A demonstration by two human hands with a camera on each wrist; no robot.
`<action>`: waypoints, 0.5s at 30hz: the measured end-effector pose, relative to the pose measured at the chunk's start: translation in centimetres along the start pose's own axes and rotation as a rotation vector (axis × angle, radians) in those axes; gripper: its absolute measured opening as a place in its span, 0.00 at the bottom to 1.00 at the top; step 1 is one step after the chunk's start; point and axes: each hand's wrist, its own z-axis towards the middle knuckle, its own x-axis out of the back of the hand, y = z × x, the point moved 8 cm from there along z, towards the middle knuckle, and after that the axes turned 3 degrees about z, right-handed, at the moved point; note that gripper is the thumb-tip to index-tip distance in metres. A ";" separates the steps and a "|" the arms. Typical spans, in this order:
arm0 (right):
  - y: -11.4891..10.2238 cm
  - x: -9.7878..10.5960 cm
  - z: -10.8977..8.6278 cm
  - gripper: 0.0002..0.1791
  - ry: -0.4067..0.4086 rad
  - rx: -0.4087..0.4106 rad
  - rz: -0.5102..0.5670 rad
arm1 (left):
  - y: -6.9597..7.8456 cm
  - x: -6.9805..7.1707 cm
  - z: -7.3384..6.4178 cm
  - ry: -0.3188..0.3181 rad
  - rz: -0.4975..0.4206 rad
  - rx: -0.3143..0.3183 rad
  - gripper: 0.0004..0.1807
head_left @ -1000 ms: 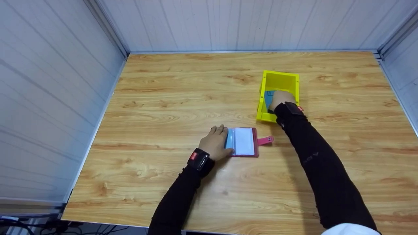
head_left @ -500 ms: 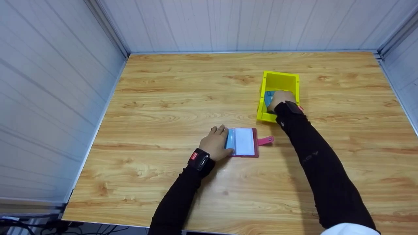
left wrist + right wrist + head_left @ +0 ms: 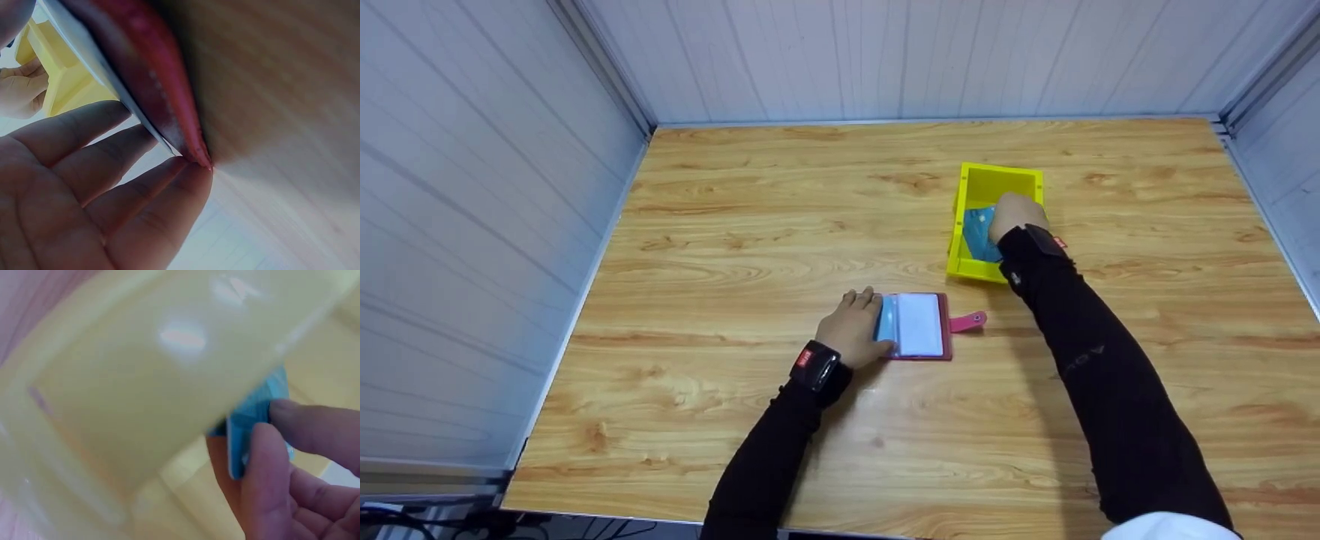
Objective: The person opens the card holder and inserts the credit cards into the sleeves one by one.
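A small pink card holder (image 3: 921,325) lies spread on the table, a white card in its right sleeve and light blue at its left. My left hand (image 3: 851,330) rests over the left side. In the left wrist view, straight fingers (image 3: 152,214) touch the edge of its red cover (image 3: 180,107). Inside the yellow bin (image 3: 1001,178), my right hand (image 3: 1018,214) pinches a blue card (image 3: 242,447) between thumb and finger, as the right wrist view shows. The card's patterned face shows in the head view; my hand hides its right part.
The bin stands beyond the card holder and to its right on the wooden table (image 3: 735,225). A snap strap (image 3: 968,322) sticks out from the holder's right side. White panel walls (image 3: 825,60) border the table at the back and sides.
My right hand has shifted slightly toward the back right within the bin, and more of the blue card's face shows. My left hand stays on the card holder.
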 end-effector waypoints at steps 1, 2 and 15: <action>0.1 0.2 0.0 0.10 0.007 0.001 0.008 | 0.0 0.0 0.0 0.000 -0.004 -0.001 0.47; 0.2 0.4 -0.1 0.08 0.012 0.003 0.020 | 0.0 0.0 0.0 0.000 -0.008 -0.001 0.47; 1.0 2.9 -0.3 0.19 0.078 0.052 0.152 | 0.0 0.1 0.0 0.007 -0.015 -0.007 0.48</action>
